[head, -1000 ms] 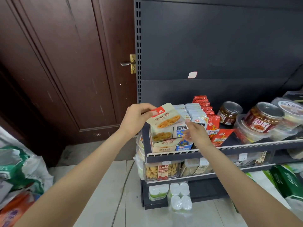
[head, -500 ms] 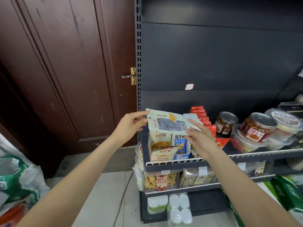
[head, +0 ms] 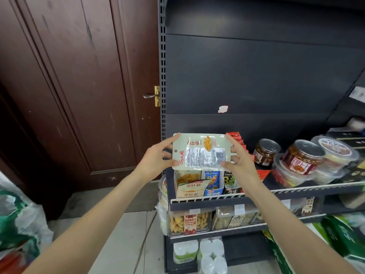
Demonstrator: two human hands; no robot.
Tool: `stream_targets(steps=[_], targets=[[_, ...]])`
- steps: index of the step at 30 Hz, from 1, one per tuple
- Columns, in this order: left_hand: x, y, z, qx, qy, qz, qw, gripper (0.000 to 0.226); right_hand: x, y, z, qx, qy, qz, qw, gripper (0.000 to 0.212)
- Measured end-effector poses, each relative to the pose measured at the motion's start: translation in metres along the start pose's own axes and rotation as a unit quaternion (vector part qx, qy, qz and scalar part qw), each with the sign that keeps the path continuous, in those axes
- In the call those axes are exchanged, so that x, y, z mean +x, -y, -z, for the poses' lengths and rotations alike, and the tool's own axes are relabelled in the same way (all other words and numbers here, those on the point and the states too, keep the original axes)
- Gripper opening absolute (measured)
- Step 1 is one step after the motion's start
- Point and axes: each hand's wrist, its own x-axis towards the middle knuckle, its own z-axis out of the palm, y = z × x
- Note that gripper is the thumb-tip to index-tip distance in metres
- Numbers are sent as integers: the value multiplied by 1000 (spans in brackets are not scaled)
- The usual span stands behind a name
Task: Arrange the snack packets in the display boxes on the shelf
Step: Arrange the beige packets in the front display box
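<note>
A pale green snack packet is held sideways in the air above the shelf, its printed back with a barcode facing me. My left hand grips its left edge and my right hand grips its right edge. Directly below stands a cream display box holding matching packets at the left end of the shelf. Beside it are a blue display box and a dark one. A row of red packets runs behind my right hand.
Glass jars and lidded tubs crowd the shelf's right part. Clear boxes of snacks sit on the lower shelf, white bottle packs below. A brown door is to the left, bags lie on the floor.
The packet has been lifted out of the cream box and turned over, back side facing me. My right hand came up to grip its right edge. The view tilted upward.
</note>
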Motion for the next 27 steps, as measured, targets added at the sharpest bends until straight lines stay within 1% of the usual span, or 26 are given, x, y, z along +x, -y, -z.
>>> stream_targets(steps=[4,8,10,12,13,15,17,19,21,23,25,27], targets=[[1,3,-3,16,-6,-11,1000,83,3,-5,-2,-17,-8,-3,1000,81],[1,6,1,32,-7,-9,999,81,5,-5,-6,5,6,-9,1000,78],[0,7,4,-2,-10,-4,1000,74,8,-4,-8,30,4,-27,999,70],[-1,9,6,-46,-11,2,999,57,11,-4,-10,66,-12,-59,996,60],[-1,10,8,-39,-13,0,999,48,13,-4,-11,86,-17,-74,993,56],[0,12,12,37,-27,-16,999,44,16,-7,-12,117,-23,-98,988,51],[1,14,15,109,-47,-52,992,39,19,-11,-15,122,-19,-113,986,50],[5,15,16,155,-80,-85,981,28,23,-14,-18,93,-11,-124,988,45],[9,16,15,183,-112,-98,972,19,24,-16,-22,40,3,-134,990,36],[13,15,14,202,-108,-89,969,14,22,-22,-24,-31,24,-133,990,29],[14,16,10,234,-87,-68,966,17,20,-35,-24,-107,41,-123,986,28],[13,21,4,266,-80,-49,959,20,15,-45,-22,-131,52,-136,981,28]])
